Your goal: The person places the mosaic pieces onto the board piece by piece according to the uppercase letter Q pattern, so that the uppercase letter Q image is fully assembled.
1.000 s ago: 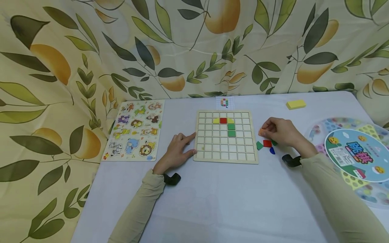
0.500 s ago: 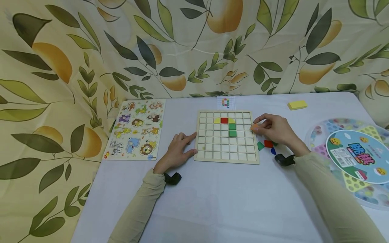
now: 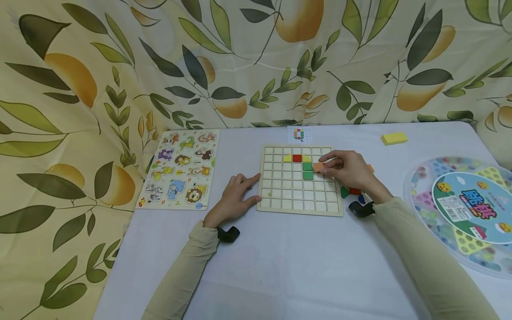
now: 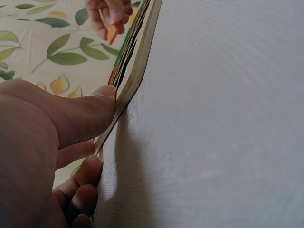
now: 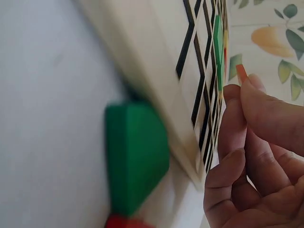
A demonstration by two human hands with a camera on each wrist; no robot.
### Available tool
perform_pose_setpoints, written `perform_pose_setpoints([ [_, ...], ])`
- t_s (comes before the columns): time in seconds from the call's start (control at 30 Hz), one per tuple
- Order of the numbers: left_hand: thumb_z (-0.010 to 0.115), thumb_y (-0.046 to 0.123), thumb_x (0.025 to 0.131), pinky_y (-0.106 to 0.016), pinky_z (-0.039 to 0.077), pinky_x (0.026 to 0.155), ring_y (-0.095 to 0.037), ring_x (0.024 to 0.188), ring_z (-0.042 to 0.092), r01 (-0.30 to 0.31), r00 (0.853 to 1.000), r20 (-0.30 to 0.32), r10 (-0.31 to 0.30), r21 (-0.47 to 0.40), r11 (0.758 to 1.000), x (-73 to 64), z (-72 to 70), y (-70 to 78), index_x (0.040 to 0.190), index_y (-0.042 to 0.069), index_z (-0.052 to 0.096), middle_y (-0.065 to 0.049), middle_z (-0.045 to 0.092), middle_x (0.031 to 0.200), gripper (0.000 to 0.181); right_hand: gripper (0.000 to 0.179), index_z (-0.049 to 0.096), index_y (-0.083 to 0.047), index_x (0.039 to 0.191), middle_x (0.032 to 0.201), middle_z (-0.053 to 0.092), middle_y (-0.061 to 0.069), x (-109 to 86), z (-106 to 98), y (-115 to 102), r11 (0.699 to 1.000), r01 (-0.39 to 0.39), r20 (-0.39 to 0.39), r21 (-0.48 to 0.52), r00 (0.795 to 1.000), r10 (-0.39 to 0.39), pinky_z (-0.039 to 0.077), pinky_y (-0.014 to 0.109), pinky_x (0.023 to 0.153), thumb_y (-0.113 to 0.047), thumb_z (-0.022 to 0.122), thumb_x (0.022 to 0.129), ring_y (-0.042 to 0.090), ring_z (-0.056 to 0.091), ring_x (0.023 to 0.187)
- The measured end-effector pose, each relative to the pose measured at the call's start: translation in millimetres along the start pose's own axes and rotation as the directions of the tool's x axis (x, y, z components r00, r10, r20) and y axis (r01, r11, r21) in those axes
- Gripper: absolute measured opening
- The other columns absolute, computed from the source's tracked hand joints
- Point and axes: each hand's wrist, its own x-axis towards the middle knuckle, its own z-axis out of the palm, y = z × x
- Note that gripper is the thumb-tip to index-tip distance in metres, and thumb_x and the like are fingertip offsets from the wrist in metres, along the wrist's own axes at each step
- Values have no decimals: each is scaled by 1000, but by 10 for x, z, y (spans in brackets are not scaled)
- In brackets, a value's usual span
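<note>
A wooden grid board (image 3: 265, 210) lies on the table, with yellow, red and green pieces in some of its cells. My left hand (image 3: 232, 201) touches the board's left edge with thumb and index finger spread; the other fingers are bent. Between thumb and fingertips, my right hand (image 3: 347, 171) pinches an orange square tile (image 3: 318, 167) over the board, just right of the green squares (image 3: 307, 171). The tile looks tilted and raised in the right wrist view. Beside the board's right edge lie a green piece (image 5: 135, 159), a red square (image 3: 354, 191) and a blue piece (image 3: 362, 199).
Behind the board lies a small card (image 3: 298, 134) with a coloured grid pattern. An animal picture board (image 3: 184, 171) is at left. On the right are a yellow block (image 3: 394, 138) and a round clear game box (image 3: 416, 195). Another orange piece (image 3: 371, 168) shows behind the right wrist.
My right hand has carried the orange tile leftward from the loose pieces to over the board. My left hand has stayed at the board's left edge.
</note>
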Motion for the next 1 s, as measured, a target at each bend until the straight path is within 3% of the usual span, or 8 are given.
perform_pose_setpoints([
  [0.4, 75, 26, 100, -31, 29, 82, -18, 93, 34, -2, 1000, -1, 2, -6, 1000, -3, 12, -33, 162, 12, 46, -7, 48, 104, 69, 34, 73, -5, 125, 109, 76, 14, 160, 194, -152, 998, 66, 10, 22, 998, -66, 50, 26, 83, -25, 79, 99, 25, 70, 96],
  [0.63, 75, 25, 100, -31, 29, 82, -19, 93, 34, -8, 1000, -3, 8, -9, 1000, -13, -3, -17, 161, 11, 47, -7, 48, 103, 69, 29, 74, -1, 119, 104, 76, 15, 269, 309, -245, 992, 124, 7, 37, 992, -124, 49, 21, 79, -18, 81, 96, 25, 69, 91],
  [1.0, 75, 26, 100, -31, 29, 82, -18, 92, 34, -25, 1000, -10, 25, -3, 1000, -6, -6, -14, 161, 11, 47, -6, 48, 101, 68, 28, 76, 0, 115, 95, 75, 13, 403, 451, -377, 991, 129, 1, 27, 992, -129, 49, 27, 76, -12, 85, 91, 21, 66, 84],
])
